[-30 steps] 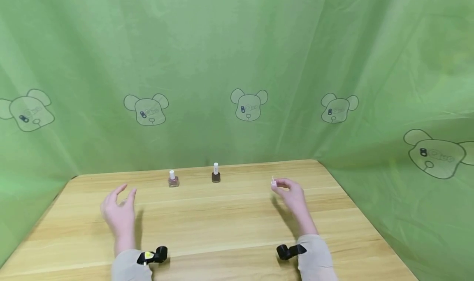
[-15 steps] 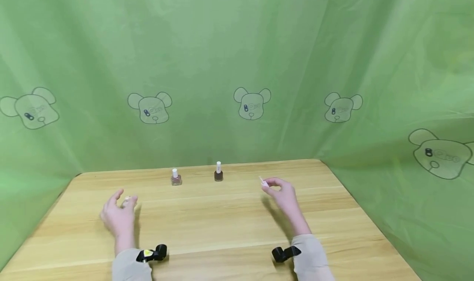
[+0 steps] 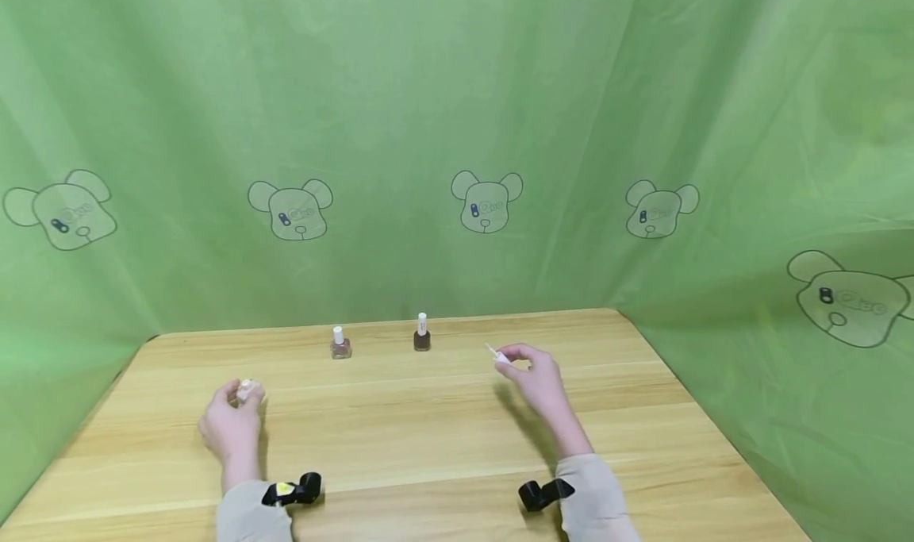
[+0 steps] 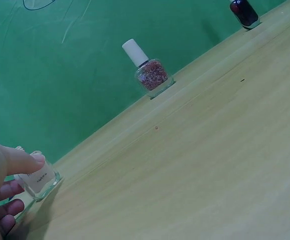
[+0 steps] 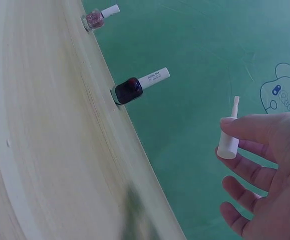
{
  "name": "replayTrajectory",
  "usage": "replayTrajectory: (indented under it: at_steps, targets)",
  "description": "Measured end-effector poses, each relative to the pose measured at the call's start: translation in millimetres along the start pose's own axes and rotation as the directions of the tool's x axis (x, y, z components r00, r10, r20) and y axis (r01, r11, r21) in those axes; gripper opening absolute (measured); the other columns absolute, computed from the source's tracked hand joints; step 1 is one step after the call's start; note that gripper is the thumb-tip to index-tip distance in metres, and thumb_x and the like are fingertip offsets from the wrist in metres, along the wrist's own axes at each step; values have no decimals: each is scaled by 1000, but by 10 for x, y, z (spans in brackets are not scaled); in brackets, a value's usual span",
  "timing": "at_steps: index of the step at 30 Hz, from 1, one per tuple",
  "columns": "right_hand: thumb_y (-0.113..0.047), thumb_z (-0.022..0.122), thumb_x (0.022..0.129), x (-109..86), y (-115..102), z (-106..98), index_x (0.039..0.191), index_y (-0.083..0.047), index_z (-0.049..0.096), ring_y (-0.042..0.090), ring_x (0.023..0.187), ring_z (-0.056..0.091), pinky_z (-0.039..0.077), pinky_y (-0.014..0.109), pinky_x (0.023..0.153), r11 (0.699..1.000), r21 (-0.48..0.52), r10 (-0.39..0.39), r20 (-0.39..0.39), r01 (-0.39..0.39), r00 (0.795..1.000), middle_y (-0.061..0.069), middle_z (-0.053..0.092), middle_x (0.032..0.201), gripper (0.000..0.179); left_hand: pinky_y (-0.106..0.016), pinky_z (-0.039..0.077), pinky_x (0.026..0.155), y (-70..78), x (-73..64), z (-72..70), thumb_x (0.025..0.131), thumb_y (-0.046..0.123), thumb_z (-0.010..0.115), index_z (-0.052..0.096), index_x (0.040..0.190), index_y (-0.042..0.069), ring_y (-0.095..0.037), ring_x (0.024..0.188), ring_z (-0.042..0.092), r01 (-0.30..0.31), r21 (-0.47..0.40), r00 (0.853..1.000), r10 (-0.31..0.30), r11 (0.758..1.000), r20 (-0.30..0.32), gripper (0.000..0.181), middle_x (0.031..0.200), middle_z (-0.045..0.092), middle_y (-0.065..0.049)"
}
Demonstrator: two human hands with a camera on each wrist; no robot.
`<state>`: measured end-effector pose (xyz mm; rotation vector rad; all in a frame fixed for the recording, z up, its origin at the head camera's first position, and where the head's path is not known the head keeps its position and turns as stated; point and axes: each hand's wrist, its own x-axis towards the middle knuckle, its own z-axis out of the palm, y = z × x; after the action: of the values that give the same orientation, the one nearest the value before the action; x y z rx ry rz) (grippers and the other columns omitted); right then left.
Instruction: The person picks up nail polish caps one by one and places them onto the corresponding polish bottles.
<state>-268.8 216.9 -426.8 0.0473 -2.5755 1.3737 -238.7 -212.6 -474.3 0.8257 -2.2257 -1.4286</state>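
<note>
In the head view my left hand [image 3: 232, 427] holds a small clear glass nail polish bottle [image 3: 247, 390] with pale contents, thumb on one side and fingers on the other. The left wrist view shows the thumb across the bottle's [image 4: 40, 181] upper part, its base at the table surface and its neck without a cap. My right hand [image 3: 537, 379], raised above the table at right, pinches a white nail polish cap [image 5: 228, 145] between thumb and fingertips. From that cap a thin pale brush [image 5: 235, 106] points up and to the left.
Toward the back of the wooden table [image 3: 400, 439] stand two capped bottles: a glittery pink nail polish [image 3: 340, 347] and a dark red one [image 3: 422, 338]. A green curtain [image 3: 385, 129] with bear-head prints hangs behind and along both sides.
My left fingers have closed round the pale bottle, which has come into sight between them. My right hand has moved left with the cap, and the brush has tipped from upright toward the left.
</note>
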Motion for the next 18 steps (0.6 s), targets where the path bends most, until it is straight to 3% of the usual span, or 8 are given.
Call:
replayTrajectory:
  at_steps: [18]
  targets:
    - [-14,75,83,-63,-148,67,102,-7,72,31,110,62,42,57,103,999,8,-48,19,48,999,10,72,102,21,-57,25,105,-28,-13,18,92,24,66,57,129,2,-46,121,44,-52,111,999,52,992,3,44,132,57,-26]
